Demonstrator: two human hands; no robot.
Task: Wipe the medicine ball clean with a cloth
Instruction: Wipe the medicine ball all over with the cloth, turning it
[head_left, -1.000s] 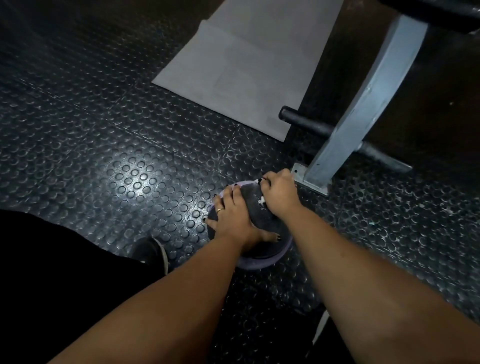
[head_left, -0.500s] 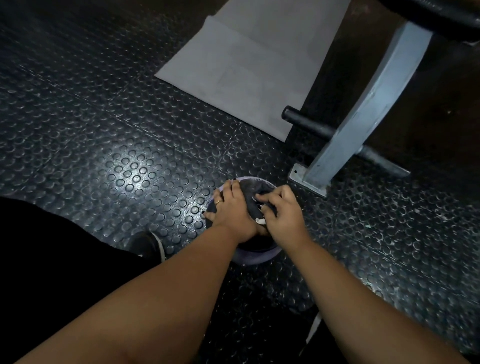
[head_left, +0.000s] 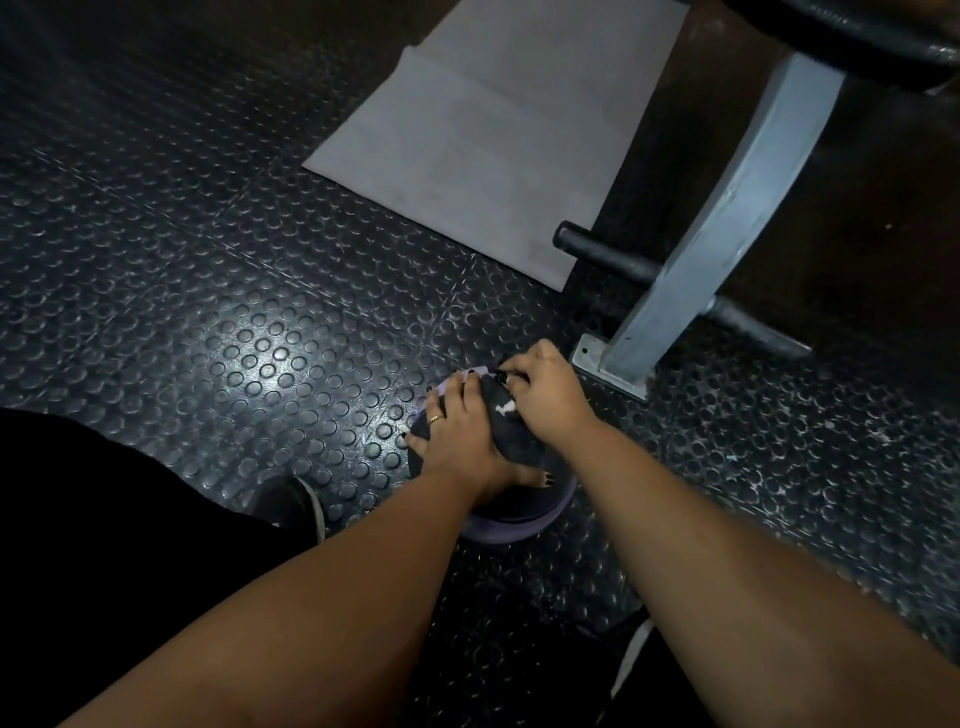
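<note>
On the studded floor (head_left: 260, 364), the medicine ball (head_left: 519, 522), judged heavy yet rollable, is steadied atop by the spread left hand (head_left: 457, 436); limp cloth (head_left: 506, 423) is clenched in the right hand (head_left: 545, 395).

One wide-angle view only, worn on the head. It looks forward and steeply down along both forearms (head_left: 363, 597). The grip of the right hand (head_left: 545, 397) on the cloth (head_left: 511, 428) falls just right of frame centre, fairly near — the studded floor (head_left: 234, 312) stretches beyond and left of the grip, the forearms below it.
</note>
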